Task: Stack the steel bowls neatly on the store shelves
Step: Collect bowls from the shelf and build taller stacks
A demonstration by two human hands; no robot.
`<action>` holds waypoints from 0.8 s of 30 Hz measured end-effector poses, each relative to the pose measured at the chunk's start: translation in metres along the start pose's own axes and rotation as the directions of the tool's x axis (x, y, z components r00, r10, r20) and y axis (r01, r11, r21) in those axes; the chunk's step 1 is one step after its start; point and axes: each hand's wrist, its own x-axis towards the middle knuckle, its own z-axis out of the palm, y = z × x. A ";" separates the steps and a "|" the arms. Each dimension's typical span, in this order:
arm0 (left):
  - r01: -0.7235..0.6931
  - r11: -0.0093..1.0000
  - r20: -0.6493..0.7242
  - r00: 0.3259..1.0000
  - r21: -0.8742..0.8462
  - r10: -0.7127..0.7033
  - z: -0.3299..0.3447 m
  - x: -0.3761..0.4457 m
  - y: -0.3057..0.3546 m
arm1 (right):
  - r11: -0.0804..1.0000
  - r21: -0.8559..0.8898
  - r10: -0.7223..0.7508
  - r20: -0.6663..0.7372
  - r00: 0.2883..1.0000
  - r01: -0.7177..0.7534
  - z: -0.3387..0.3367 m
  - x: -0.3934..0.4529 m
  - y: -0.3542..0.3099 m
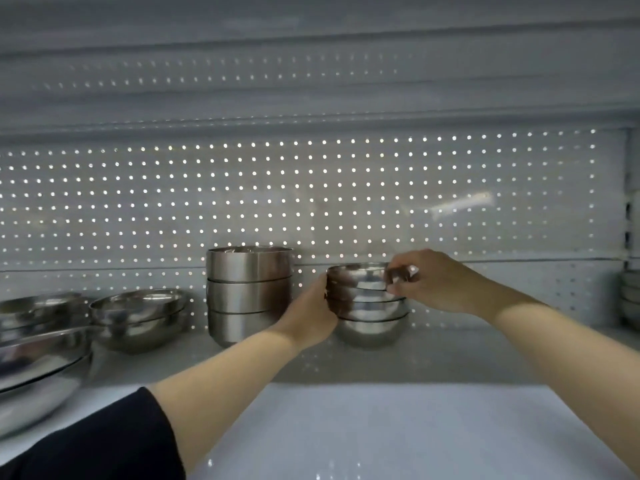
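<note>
A stack of several round steel bowls (369, 323) stands on the white shelf (450, 344), right of centre. My left hand (311, 317) grips the stack's left side, fingers hidden behind the bowls. My right hand (426, 282) pinches the right rim of the top bowl (360, 277), thumb and fingers curled over the edge. To the left stands a taller stack of three straight-walled steel bowls (249, 292).
Wide shallow steel bowls (138, 317) are stacked further left, and large steel basins (38, 355) fill the far left. More bowls (630, 299) show at the right edge. A perforated back panel (311, 202) closes the shelf behind. A lower white shelf (381, 431) lies in front.
</note>
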 end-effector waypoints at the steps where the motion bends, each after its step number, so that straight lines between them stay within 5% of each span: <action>1: -0.003 1.000 -0.028 1.000 0.008 0.003 -0.001 0.001 -0.004 | 1.000 0.001 -0.008 -0.006 1.000 0.008 0.001 0.000 0.000; 13: -0.023 0.994 -0.016 1.000 -0.106 0.021 0.002 -0.001 -0.011 | 0.999 -0.007 -0.046 -0.020 0.999 0.046 0.004 -0.002 0.000; 24: 0.024 0.995 -0.016 1.000 0.098 -0.023 0.011 0.000 -0.023 | 1.000 -0.013 -0.002 0.031 1.000 0.002 0.004 -0.006 -0.006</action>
